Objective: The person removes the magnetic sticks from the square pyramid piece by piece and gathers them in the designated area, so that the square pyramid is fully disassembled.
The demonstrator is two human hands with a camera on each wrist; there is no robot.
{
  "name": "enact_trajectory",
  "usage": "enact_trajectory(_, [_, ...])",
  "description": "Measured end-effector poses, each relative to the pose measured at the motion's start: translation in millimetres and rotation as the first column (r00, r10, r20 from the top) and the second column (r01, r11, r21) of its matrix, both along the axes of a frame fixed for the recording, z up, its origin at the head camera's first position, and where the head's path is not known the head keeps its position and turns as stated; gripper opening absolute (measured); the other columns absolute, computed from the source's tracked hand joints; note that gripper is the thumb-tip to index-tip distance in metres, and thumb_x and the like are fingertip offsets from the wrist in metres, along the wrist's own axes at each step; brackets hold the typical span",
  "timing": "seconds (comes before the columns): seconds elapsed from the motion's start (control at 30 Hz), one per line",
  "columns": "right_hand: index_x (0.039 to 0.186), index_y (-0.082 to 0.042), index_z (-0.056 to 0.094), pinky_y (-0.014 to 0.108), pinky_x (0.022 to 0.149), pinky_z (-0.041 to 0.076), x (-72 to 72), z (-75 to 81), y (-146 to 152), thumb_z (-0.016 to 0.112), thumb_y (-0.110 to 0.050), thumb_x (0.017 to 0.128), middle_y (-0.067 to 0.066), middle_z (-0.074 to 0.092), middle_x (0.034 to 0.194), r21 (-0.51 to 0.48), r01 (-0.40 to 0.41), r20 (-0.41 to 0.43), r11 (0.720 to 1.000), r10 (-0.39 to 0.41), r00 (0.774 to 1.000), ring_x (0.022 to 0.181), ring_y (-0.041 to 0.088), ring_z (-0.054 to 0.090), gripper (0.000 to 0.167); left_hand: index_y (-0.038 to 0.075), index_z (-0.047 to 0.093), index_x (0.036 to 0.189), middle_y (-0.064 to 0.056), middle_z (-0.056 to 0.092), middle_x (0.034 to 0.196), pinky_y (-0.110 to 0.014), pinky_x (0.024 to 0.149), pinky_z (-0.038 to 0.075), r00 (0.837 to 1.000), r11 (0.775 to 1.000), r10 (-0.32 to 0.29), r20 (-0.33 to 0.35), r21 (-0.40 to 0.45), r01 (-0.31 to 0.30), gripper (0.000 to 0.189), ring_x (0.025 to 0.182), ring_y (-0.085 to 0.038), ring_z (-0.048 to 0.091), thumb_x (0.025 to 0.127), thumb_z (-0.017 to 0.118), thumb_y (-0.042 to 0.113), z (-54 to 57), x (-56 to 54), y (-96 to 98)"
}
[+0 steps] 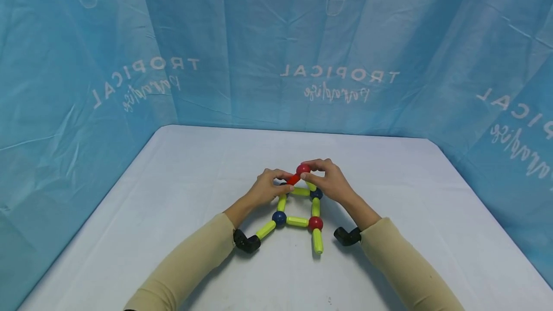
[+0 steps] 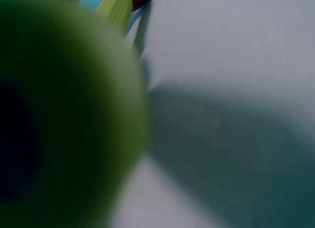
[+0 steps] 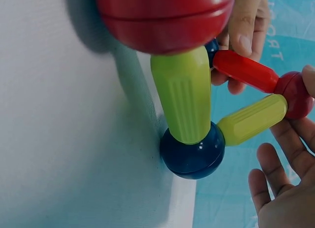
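Observation:
A magnetic-style frame of yellow-green rods and balls lies on the white table. Its near corners are a blue ball [image 1: 279,218] and a red ball [image 1: 315,223], and another blue ball [image 3: 193,151] forms the far right corner. Above the far side, a red rod [image 3: 246,71] and a yellow-green rod [image 3: 253,119] meet at a raised red ball [image 1: 303,170]. My left hand [image 1: 267,188] pinches the red rod near its lower end, partly hiding the far left blue ball. With thumb and fingers, my right hand [image 1: 330,182] grips the raised red ball.
Two loose-ended rods jut toward the near side: one yellow-green rod [image 1: 265,230] from the blue corner, another yellow-green rod [image 1: 317,242] from the red corner. Black wrist cameras sit close beside them. Blue printed curtain [image 1: 268,52] surrounds the white table [image 1: 207,167].

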State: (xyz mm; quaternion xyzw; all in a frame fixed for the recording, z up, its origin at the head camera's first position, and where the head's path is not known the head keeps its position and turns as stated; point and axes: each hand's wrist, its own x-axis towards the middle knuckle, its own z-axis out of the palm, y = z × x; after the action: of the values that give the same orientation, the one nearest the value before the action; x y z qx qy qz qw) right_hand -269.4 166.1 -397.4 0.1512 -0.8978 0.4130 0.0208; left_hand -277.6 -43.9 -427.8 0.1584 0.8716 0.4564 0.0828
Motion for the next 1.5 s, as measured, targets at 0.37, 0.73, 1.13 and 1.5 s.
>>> enact_trajectory(0.37, [0.121, -0.016, 0.063, 0.043, 0.089, 0.046, 1.9, -3.0, -0.5, 0.069, -0.041, 0.083, 0.003, 0.06, 0.118, 0.002, 0.0, 0.007, 1.0, 0.0, 1.0, 0.114, 0.023, 0.048, 0.045, 0.021, 0.071, 0.108, 0.002, 0.065, 0.107, -0.032, 0.076, 0.038, 0.997, 0.999, 0.042, -0.06, -0.025, -0.044, 0.027, 0.1, -0.019, 0.045, 0.083, 0.071, 0.03, -6.1, -1.2, 5.5])
enact_trajectory(0.73, [0.12, -0.02, 0.062, 0.044, 0.09, 0.047, 2.5, -3.6, 5.1, 0.067, -0.046, 0.083, 0.001, 0.063, 0.112, -0.035, 0.059, 0.004, 0.998, -0.059, 0.998, 0.114, 0.021, 0.049, 0.045, 0.015, 0.068, 0.107, -0.001, 0.068, 0.103, -0.036, 0.085, 0.042, 0.986, 0.987, 0.138, -0.093, 0.099, -0.129, 0.026, 0.099, -0.022, 0.054, 0.083, 0.071, 0.026, -13.3, 3.9, -1.3])
enact_trajectory(1.13, [0.121, -0.018, 0.061, 0.047, 0.093, 0.041, 1.9, -2.1, 15.6, 0.066, -0.05, 0.083, 0.004, 0.064, 0.11, -0.065, 0.085, 0.014, 0.994, -0.085, 0.996, 0.116, 0.024, 0.049, 0.05, 0.017, 0.063, 0.111, -0.001, 0.064, 0.106, -0.029, 0.08, 0.043, 0.984, 0.983, 0.153, -0.086, 0.112, -0.143, 0.029, 0.103, -0.021, 0.05, 0.083, 0.07, 0.015, -15.0, 7.5, -28.7])
enact_trajectory(1.5, [0.12, -0.019, 0.06, 0.048, 0.093, 0.045, 3.7, -1.2, 19.8, 0.066, -0.044, 0.085, 0.004, 0.064, 0.11, -0.105, 0.081, 0.037, 0.991, -0.078, 0.996, 0.119, 0.025, 0.051, 0.044, 0.018, 0.07, 0.105, -0.003, 0.063, 0.102, -0.03, 0.08, 0.037, 0.991, 0.994, 0.109, -0.072, 0.0, -0.11, 0.023, 0.096, -0.019, 0.048, 0.082, 0.072, 0.018, -12.0, 9.3, -55.3])
